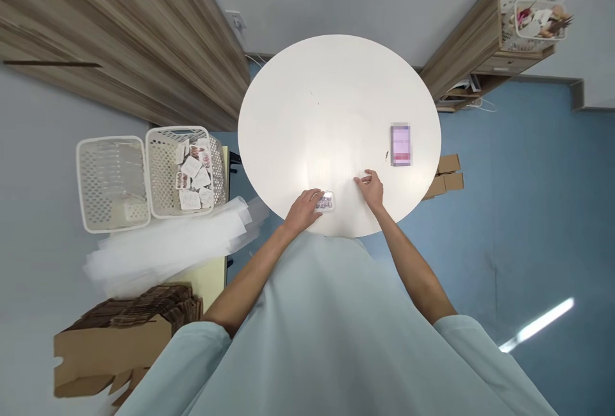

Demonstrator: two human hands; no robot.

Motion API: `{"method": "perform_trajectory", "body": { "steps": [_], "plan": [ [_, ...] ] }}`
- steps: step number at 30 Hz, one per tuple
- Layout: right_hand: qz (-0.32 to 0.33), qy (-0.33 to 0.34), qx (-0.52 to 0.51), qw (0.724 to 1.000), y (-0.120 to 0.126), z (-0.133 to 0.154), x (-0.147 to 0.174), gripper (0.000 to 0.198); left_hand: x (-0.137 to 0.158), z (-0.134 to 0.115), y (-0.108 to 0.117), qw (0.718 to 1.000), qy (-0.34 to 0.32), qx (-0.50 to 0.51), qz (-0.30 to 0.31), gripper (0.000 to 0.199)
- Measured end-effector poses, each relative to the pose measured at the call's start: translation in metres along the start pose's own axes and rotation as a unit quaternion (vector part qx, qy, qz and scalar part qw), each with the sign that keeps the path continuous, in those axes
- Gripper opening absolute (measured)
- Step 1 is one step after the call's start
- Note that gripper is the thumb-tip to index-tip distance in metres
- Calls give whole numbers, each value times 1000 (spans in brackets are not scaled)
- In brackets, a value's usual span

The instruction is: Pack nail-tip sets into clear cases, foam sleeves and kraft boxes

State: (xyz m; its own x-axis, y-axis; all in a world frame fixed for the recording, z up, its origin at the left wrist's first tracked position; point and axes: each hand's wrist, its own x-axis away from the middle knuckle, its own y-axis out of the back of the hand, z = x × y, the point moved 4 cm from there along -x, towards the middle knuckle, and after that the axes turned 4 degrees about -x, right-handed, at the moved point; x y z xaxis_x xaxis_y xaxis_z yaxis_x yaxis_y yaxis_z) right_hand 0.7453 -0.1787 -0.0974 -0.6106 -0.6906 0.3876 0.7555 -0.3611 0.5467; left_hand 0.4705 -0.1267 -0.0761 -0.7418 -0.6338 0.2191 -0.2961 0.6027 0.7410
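Observation:
Near the front edge of the white round table [288,95], my left hand [304,208] grips the left side of a small clear plastic case [326,202], thumb below and fingers above. Small purplish pieces show inside the case; they are too small to name. To the right of it, my right hand [372,191] is just over the tabletop, fingers curled and pinched together. Whether anything is in that pinch is too small to make out. The two hands are apart, with the case nearer the left one.
A phone-like purple rectangle [400,145], blurred, lies on the table's right side. At left stand a white basket [156,175] with several small packs, another basket [82,185] of clear packaging, white sheets [168,246] and flattened cardboard [110,349]. Small brown boxes [450,172] sit beyond the table's right edge.

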Motion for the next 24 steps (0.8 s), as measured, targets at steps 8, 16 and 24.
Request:
{"method": "perform_trajectory", "body": {
  "steps": [8,16,24],
  "plan": [
    [0,-45,-9,999,6,-33,66,49,-15,6,-20,999,-27,-18,29,67],
    [-35,-52,-48,997,0,-32,104,37,-11,14,-18,999,-36,10,32,67],
    [54,149,50,986,-31,30,128,25,-8,7,-10,997,-10,70,3,59]
  ]
}}
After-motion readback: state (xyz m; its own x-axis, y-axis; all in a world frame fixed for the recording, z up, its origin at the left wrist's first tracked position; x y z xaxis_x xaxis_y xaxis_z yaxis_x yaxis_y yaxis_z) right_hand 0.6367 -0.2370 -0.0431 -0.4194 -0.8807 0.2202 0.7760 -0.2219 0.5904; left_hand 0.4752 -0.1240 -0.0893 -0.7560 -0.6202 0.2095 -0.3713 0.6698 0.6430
